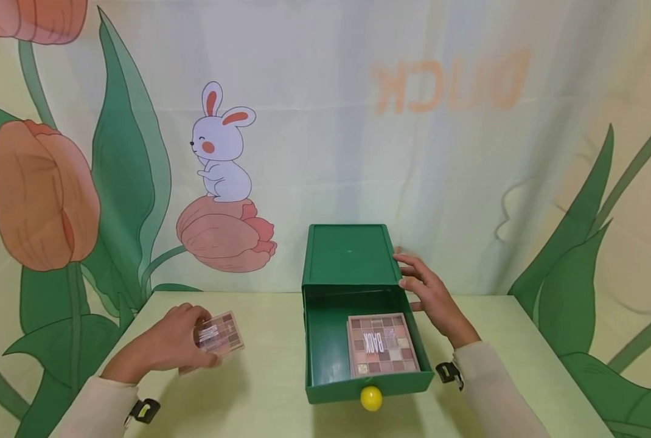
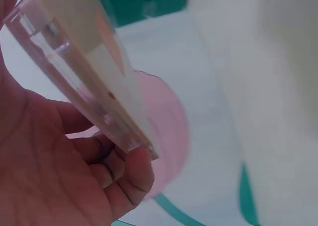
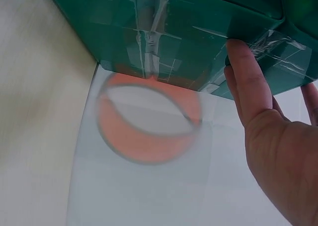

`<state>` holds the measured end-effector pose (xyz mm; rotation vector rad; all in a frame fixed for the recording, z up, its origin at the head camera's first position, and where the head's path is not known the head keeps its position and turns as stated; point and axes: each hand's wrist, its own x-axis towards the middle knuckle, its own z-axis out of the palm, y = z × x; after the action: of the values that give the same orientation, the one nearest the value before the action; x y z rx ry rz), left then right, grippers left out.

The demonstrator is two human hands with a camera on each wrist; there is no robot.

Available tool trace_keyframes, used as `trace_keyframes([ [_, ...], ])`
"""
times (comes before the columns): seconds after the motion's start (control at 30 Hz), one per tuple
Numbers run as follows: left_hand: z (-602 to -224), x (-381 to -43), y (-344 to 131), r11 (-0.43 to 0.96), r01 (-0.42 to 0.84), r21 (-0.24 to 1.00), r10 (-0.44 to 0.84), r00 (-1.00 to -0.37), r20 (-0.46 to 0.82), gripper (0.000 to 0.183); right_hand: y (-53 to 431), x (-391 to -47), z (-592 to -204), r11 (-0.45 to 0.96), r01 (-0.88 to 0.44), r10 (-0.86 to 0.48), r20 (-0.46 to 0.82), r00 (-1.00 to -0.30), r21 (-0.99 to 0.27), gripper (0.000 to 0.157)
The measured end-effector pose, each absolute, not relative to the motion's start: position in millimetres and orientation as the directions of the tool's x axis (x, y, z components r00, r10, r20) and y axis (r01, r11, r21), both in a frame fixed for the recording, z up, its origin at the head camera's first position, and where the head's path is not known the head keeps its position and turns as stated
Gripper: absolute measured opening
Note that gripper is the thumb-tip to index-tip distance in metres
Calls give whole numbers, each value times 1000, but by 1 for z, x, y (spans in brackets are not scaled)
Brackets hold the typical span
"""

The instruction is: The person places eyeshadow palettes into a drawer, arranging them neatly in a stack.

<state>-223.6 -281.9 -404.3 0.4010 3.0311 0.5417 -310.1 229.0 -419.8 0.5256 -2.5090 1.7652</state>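
Observation:
My left hand (image 1: 172, 342) grips an eyeshadow palette (image 1: 228, 332) with a grid of pink and brown shades, tilted above the left of the table. In the left wrist view, the clear edge of that palette (image 2: 74, 69) shows between fingers and thumb. A green drawer box (image 1: 349, 252) stands at centre with its drawer (image 1: 325, 353) pulled out. Inside, toward the right, lies another palette (image 1: 386, 350) with white lettering. Fingers of my right hand (image 1: 436, 298) touch the box's right side; the right wrist view shows them extended against the taped green wall (image 3: 151, 37).
A yellow ball knob (image 1: 372, 398) sticks out from the drawer front. The pale table (image 1: 271, 340) carries the box and ends at a printed curtain (image 1: 325, 146) with tulips and a rabbit, close behind the box.

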Motion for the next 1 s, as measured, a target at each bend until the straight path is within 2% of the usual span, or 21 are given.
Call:
trace_keyframes([
  [0.53, -318, -217, -205, 827, 470, 308, 447, -883, 145, 89, 230, -309, -417, 308, -284, -247, 212, -946, -908, 53],
  [1.0, -297, -226, -124, 787, 568, 240, 549, -823, 144, 87, 227, -309, -417, 289, -280, -257, 207, -944, -915, 52],
])
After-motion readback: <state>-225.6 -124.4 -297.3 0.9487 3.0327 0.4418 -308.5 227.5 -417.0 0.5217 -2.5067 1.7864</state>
